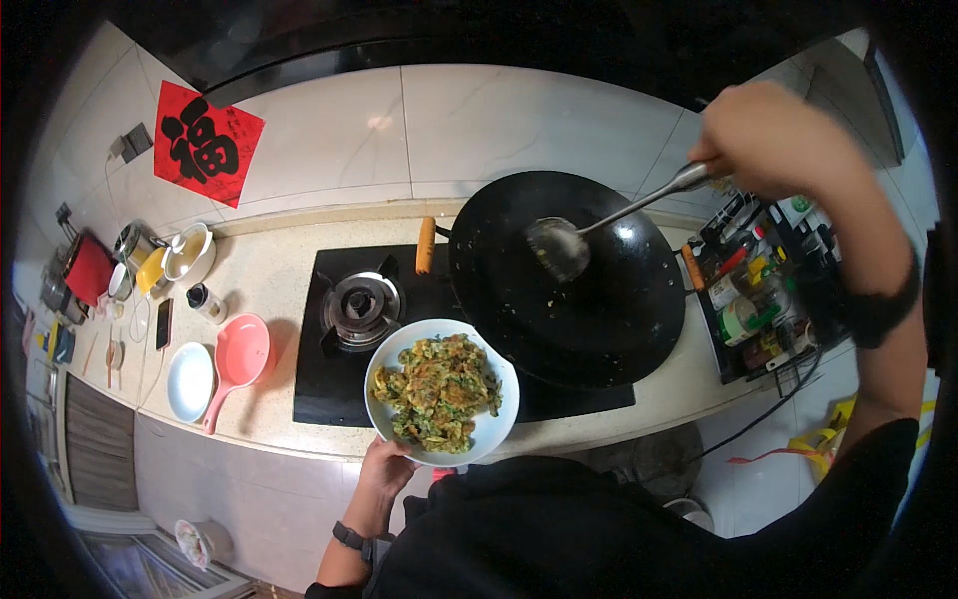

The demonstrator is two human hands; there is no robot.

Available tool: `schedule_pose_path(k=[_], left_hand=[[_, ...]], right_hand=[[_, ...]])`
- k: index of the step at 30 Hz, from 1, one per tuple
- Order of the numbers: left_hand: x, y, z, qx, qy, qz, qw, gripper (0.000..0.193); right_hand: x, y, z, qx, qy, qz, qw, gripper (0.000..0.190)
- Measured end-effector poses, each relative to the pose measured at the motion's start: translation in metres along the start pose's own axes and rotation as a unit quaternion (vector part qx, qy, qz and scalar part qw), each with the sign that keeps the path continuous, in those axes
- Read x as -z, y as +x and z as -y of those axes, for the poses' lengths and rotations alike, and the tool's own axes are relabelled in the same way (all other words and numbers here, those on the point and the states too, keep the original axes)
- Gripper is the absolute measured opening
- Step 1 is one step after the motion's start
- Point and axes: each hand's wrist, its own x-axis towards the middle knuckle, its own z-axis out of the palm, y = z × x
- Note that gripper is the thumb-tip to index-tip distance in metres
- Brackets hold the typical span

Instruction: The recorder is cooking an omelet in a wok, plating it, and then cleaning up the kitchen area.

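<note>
My left hand (388,466) grips the near rim of a white plate (500,438), held level in front of me by the wok's near left side. Browned pieces of a green-flecked fried egg dish (441,389) are heaped on it. High at the right, my right hand (778,135) is closed around the handle of a metal wok spatula (561,247). The spatula's blade hangs over the inside of a large black wok (599,322) with two wooden handles. Only small food scraps dot the wok's surface.
A bare gas burner (361,303) sits left of the wok on the black hob (329,400). Leftward on the counter are a pink ladle-shaped pan (243,352), a white bowl (191,382) and a grinder jar (206,303). Seasoning bottles (748,311) crowd a rack at the right.
</note>
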Motion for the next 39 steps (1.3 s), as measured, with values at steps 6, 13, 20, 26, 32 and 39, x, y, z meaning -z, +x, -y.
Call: schedule_pose_path(k=[6,13,20,26,32,39], left_hand=[[-0.014,0.002,-0.003,0.009,-0.020,0.017,1.000,0.067],[-0.004,0.007,0.000,-0.006,-0.027,0.021,0.999,0.068],[-0.002,0.006,-0.006,0.013,-0.019,0.030,0.999,0.062],[-0.012,0.005,-0.016,0.016,-0.011,0.041,0.999,0.062],[-0.002,-0.007,-0.035,0.033,-0.040,0.069,0.996,0.063],[-0.005,-0.029,-0.044,0.010,-0.047,0.102,0.994,0.059]], right_hand=[[-0.058,0.030,0.051,0.043,-0.096,0.043,0.993,0.011],[-0.005,0.032,0.050,0.095,-0.030,0.043,0.994,0.016],[0.074,-0.021,0.025,0.040,0.073,0.077,0.994,0.034],[0.053,-0.115,-0.034,0.165,0.210,-0.148,0.952,0.036],[0.067,-0.184,0.007,-0.052,0.371,-0.055,0.926,0.033],[-0.033,-0.237,0.042,0.000,0.161,-0.267,0.950,0.041]])
